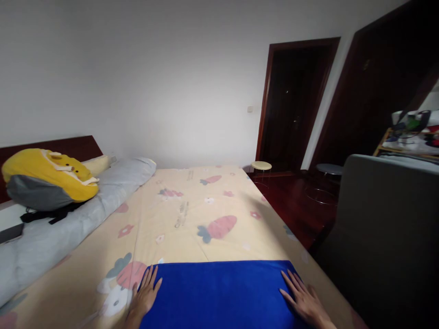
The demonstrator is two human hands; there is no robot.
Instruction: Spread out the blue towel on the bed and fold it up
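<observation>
Two open hands, left hand (146, 292) and right hand (303, 299), flat on blue towel (219, 292) at bed (192, 205) foot edge; uneven pressure may wrinkle it.

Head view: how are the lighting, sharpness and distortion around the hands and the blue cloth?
Head view: soft, even light on the blue cloth, no glare; left hand and right hand lie flat on it, reasonably sharp; the doorway is very dark, the grey chair dim; wide-angle stretch splays the bed edges.
</observation>
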